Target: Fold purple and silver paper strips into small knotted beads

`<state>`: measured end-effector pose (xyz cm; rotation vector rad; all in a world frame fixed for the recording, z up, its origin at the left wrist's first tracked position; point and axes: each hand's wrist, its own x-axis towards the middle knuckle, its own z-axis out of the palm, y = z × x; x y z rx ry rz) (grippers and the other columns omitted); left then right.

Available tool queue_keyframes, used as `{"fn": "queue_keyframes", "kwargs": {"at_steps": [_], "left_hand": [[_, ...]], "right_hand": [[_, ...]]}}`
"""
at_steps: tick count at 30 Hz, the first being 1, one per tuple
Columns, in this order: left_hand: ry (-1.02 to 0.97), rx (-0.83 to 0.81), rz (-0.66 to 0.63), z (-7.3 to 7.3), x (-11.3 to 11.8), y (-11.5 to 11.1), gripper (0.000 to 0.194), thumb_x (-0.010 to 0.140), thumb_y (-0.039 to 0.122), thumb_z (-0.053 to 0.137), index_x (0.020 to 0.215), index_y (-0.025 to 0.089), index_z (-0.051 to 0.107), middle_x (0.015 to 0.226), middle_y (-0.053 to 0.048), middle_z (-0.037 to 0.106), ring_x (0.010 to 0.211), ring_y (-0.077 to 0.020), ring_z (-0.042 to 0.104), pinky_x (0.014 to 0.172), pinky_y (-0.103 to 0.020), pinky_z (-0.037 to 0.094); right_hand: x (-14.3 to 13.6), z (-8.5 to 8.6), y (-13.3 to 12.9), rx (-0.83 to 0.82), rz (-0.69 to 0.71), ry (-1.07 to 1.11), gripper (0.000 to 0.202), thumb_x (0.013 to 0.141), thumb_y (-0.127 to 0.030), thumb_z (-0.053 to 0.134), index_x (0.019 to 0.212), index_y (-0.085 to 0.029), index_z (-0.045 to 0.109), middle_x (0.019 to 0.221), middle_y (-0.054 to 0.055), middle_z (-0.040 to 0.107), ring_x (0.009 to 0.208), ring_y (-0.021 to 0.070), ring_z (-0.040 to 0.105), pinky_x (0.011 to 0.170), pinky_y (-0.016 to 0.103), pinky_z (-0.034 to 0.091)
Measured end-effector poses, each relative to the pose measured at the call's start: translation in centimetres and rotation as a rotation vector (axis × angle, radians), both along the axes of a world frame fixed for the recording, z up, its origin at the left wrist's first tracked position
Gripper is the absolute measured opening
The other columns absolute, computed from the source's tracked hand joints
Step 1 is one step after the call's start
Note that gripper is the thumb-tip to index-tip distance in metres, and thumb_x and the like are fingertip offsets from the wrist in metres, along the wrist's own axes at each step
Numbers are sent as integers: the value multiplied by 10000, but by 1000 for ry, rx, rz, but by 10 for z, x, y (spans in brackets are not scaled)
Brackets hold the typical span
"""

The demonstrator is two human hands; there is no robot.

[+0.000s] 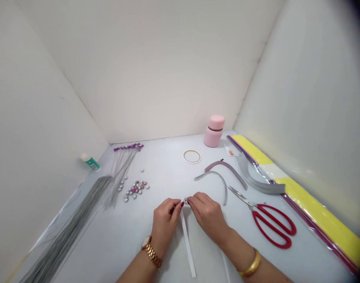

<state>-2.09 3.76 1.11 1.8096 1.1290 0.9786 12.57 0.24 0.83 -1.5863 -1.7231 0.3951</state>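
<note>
I'm looking down at a pale, smooth table point(165, 161) with plain white walls point(168, 78) boxing it in on three sides, kinda like a booth. Wires point(73, 224) are lying along the left, loose stars point(134, 191) are clustering just inside those, and red-handled scissors point(252, 205) are resting on the right. The strip point(187, 243) is sitting front and centre, looking white, narrow and flat, its far end bunching into a tiny fold, which the left hand point(166, 216) and right hand point(209, 216) are both pinching with their fingertips
</note>
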Motion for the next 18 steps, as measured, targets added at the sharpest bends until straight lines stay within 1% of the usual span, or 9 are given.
{"fn": "queue_keyframes", "kwargs": {"at_steps": [2, 5, 7, 9, 12, 14, 18], "left_hand": [[-6, -5, -17, 0, 0, 0, 150, 789, 239, 520, 746, 208, 660, 679, -25, 627, 627, -168, 548, 613, -270, 404], [-33, -34, -11, 2, 0, 0, 127, 767, 234, 547, 781, 227, 674, 725, -38, 640, 680, -187, 554, 664, -286, 400], [-65, -78, 5, 2, 0, 0, 124, 753, 233, 563, 798, 231, 678, 768, -46, 649, 725, -196, 559, 701, -291, 398], [-109, -149, 22, 1, 1, 1, 121, 743, 243, 571, 787, 219, 682, 776, -49, 658, 727, -195, 569, 693, -286, 408], [-190, -307, 24, -3, 5, 2, 143, 734, 268, 575, 758, 176, 681, 642, -36, 652, 586, -164, 567, 561, -252, 425], [-252, -412, 9, -5, 7, 3, 168, 734, 273, 576, 777, 147, 679, 582, -27, 638, 518, -136, 549, 507, -227, 421], [-365, -560, -31, -3, 9, 2, 209, 729, 265, 587, 856, 128, 681, 695, -61, 670, 581, -126, 575, 575, -228, 456]], "right_hand": [[0, 1, 0, -30, -4, 60, 194, 829, -175, 417, 772, -179, 603, 719, 52, 547, 682, 174, 492, 650, 298, 380], [1, 3, 1, -101, -22, 185, 142, 797, -180, 448, 710, -170, 560, 647, 20, 531, 575, 137, 476, 549, 247, 389], [1, 4, 2, -165, -11, 281, 148, 795, -194, 444, 685, -167, 540, 591, -2, 527, 507, 116, 468, 474, 213, 387], [0, 4, 4, -221, 8, 369, 167, 808, -217, 423, 695, -162, 533, 572, -10, 541, 464, 101, 472, 421, 189, 382], [-4, 3, 4, -250, -7, 453, 181, 816, -232, 413, 705, -155, 534, 581, -8, 554, 462, 96, 481, 426, 183, 389], [-7, 3, 3, -240, -34, 470, 180, 810, -234, 431, 698, -155, 548, 565, -12, 541, 470, 98, 471, 440, 188, 375], [-11, 3, 0, -203, -72, 448, 171, 786, -228, 476, 664, -163, 575, 549, -12, 539, 481, 110, 452, 459, 207, 345]]}}
